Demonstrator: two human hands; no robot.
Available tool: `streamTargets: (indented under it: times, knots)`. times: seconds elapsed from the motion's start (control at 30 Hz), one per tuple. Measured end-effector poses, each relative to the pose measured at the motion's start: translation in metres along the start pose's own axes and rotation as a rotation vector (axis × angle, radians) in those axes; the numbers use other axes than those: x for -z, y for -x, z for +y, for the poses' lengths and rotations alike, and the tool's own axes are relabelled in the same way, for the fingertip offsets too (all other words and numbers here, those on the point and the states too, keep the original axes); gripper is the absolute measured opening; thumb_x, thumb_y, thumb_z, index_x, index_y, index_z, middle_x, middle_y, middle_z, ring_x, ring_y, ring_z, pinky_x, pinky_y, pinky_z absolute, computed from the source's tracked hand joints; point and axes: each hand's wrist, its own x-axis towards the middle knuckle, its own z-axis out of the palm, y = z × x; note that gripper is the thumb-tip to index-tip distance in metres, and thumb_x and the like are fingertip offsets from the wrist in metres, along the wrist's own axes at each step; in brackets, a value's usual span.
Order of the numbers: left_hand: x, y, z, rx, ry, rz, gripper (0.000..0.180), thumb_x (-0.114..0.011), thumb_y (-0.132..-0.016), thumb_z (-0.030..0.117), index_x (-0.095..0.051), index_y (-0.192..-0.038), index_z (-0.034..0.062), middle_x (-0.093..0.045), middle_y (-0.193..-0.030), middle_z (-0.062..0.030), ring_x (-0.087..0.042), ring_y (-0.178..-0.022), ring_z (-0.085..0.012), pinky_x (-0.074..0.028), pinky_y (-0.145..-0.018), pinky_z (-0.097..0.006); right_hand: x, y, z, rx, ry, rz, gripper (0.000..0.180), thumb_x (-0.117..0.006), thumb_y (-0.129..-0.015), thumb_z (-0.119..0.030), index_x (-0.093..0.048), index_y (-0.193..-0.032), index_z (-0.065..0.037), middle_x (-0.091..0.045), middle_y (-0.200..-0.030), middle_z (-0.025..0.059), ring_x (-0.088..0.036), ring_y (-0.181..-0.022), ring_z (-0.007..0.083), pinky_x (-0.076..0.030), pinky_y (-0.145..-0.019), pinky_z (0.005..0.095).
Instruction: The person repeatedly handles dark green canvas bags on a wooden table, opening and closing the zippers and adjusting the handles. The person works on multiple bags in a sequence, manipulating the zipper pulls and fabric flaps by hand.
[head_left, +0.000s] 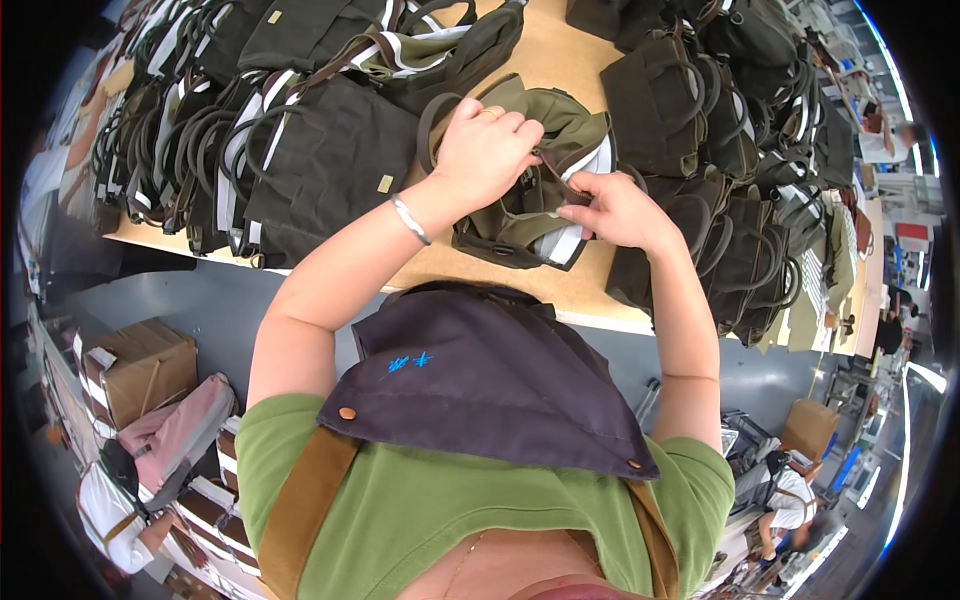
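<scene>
A dark olive handbag (pixel 497 235) lies on the table in front of me, its mouth spread so the green lining (pixel 545 103) shows. My left hand (pixel 487 150) is closed at the bag's upper opening, with fingertips pinched near a brown strip (pixel 552 165). Across from it my right hand (pixel 617 208) pinches the bag's edge beside a white band (pixel 562 240), thumb pointing inward. What lies exactly between the left fingertips is hidden by the hand. One rounded handle (pixel 432 125) stands up next to my left hand.
Finished-looking dark handbags (pixel 330 150) are piled to the left, more bags (pixel 655 105) crowd the right side. The wooden table's edge (pixel 590 308) runs before me. Cardboard boxes (pixel 148 365) stand on the lower left. Other people (pixel 795 500) are at work behind me on both sides.
</scene>
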Motion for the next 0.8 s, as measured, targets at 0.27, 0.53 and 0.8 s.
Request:
streamTargets:
  times: [0.27, 0.53, 0.8]
  knots:
    - [0.036, 0.056, 0.072, -0.048, 0.464, -0.19, 0.031, -0.076, -0.071, 0.014, -0.057, -0.096, 0.0123, -0.051, -0.095, -0.0067, -0.051, -0.092, -0.0265, -0.04, -0.078, -0.038, -0.025, -0.015, 0.022, -0.078, -0.336, -0.004, 0.018, -0.058, -0.096, -0.016, -0.054, -0.095, 0.001, -0.063, -0.079, 0.0114, -0.069, -0.067, 0.0166, -0.053, -0.059, 0.03]
    - [0.022, 0.062, 0.054, 0.091, 0.482, -0.042, 0.014, -0.075, -0.074, 0.015, -0.069, -0.086, 0.011, -0.056, -0.075, -0.0009, -0.055, -0.077, -0.0223, -0.042, -0.07, -0.036, -0.005, -0.014, -0.007, 0.086, -0.116, -0.037, 0.023, -0.057, -0.098, -0.022, -0.056, -0.094, 0.0, -0.06, -0.076, 0.0067, -0.064, -0.071, 0.0118, -0.05, -0.066, 0.0293]
    - [0.062, 0.031, 0.033, 0.185, 0.801, -0.101, 0.012, -0.077, -0.077, 0.014, -0.071, -0.084, 0.0077, -0.063, -0.071, -0.0037, -0.056, -0.072, -0.0236, -0.044, -0.069, -0.036, 0.026, -0.006, -0.039, 0.114, -0.383, -0.139, 0.019, -0.062, -0.095, -0.016, -0.065, -0.102, 0.001, -0.064, -0.085, -0.0018, -0.052, -0.08, 0.0052, -0.046, -0.077, 0.0243]
